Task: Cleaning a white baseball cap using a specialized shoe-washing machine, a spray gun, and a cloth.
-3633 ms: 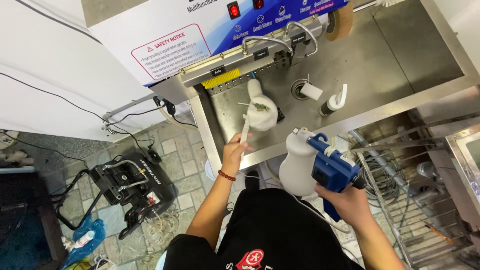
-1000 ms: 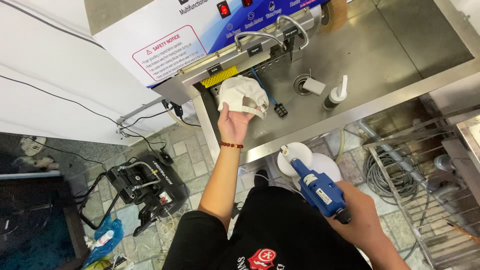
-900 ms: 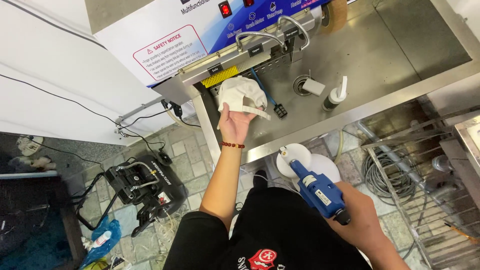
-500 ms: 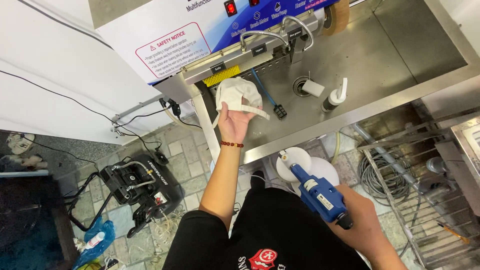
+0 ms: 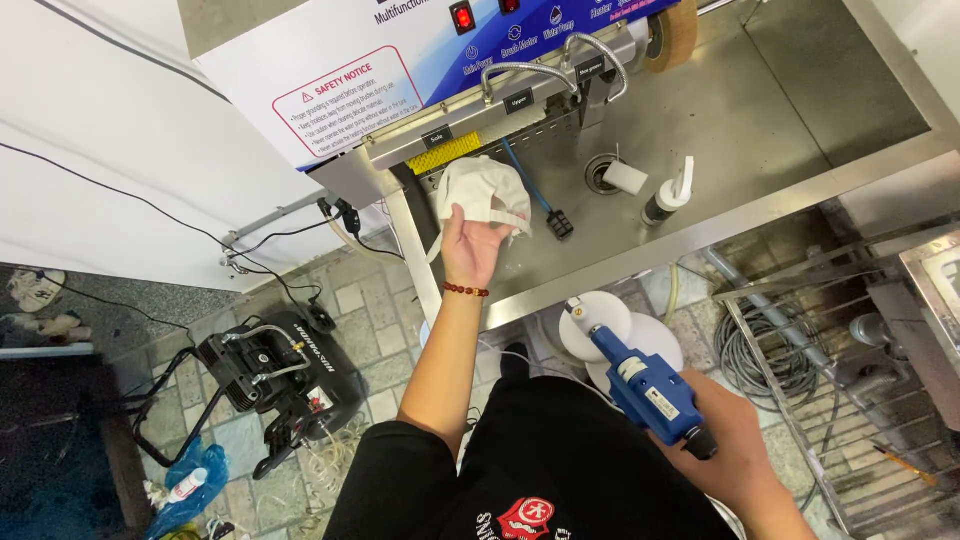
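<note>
Your left hand (image 5: 470, 250) has lifted the white cap (image 5: 480, 195) off the steel surface (image 5: 760, 130) and now grips it under the machine's spout (image 5: 525, 75). Your right hand (image 5: 735, 450) stays clamped on the blue sprayer (image 5: 650, 385), drawn near your body, below the surface's edge.

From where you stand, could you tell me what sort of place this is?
Probably a small cleaning workshop, perhaps for shoes or caps. A stainless steel wash basin sits under a multifunction cleaning machine, a black air compressor stands on the tiled floor, and the right hand holds a blue spray gun.
</note>
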